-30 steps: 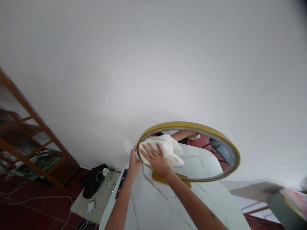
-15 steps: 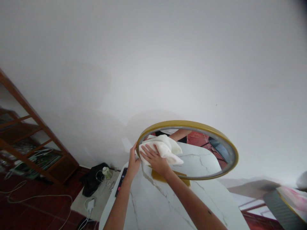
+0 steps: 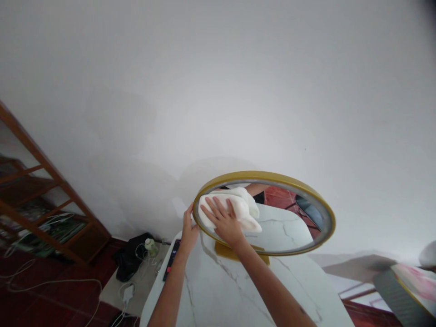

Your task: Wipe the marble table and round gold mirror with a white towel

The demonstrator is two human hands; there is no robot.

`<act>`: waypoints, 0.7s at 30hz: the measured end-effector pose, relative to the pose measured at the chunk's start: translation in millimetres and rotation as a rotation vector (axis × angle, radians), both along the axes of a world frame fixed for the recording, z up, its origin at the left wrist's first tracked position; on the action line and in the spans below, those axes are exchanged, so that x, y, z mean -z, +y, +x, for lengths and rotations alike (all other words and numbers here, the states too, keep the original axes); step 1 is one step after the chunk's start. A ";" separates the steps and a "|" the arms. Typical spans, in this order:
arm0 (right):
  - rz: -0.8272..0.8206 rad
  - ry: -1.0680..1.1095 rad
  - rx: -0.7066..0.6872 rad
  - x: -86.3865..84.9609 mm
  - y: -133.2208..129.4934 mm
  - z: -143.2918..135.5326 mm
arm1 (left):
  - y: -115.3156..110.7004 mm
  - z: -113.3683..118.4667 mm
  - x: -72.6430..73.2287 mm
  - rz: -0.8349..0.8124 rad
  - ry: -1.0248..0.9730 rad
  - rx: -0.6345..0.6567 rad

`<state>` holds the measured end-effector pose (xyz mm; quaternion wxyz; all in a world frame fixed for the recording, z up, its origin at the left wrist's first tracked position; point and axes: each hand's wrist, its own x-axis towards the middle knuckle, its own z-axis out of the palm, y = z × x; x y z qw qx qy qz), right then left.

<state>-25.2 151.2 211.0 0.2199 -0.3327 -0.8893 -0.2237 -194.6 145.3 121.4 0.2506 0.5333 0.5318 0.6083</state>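
Head view: one right hand (image 3: pixel 226 223), fingers spread, pressing cloth (image 3: pixel 221 209) flat against mirror (image 3: pixel 289 227), at its left part; one left hand (image 3: pixel 190 230), pinching the mirror's left rim; mirror upright on gold base (image 3: pixel 242 254), atop marble table (image 3: pixel 231 290).

The bare left hand (image 3: pixel 190 230) is bent closed with its thumb turned inward, above the far left corner of the white, grey-veined, marble-patterned table (image 3: pixel 218 295), its bare forearm (image 3: pixel 172 281) running up fairly straight. Farther right, the bare right hand (image 3: pixel 227 223) lies flat and open, fingers spread up and leftward, its bare forearm (image 3: pixel 267 290), marked by a small dark spot, slanting inward.
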 end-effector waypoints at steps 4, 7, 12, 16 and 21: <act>-0.013 0.023 0.030 -0.9 -1.7 4.1 | -0.1 -2.3 -15.8 0.036 0.075 -0.020; -0.006 0.051 0.065 -7.1 -6.2 8.0 | -0.6 0.5 -38.1 0.125 0.153 0.008; 0.049 0.146 0.158 -22.7 -9.9 16.8 | 1.9 6.0 -71.8 0.204 0.223 0.078; 0.075 0.255 0.245 -30.3 -10.6 18.5 | 5.8 4.9 -77.5 0.216 0.226 0.101; 0.015 0.142 0.151 -19.8 -9.2 8.2 | 7.5 2.8 -76.0 0.215 0.193 0.106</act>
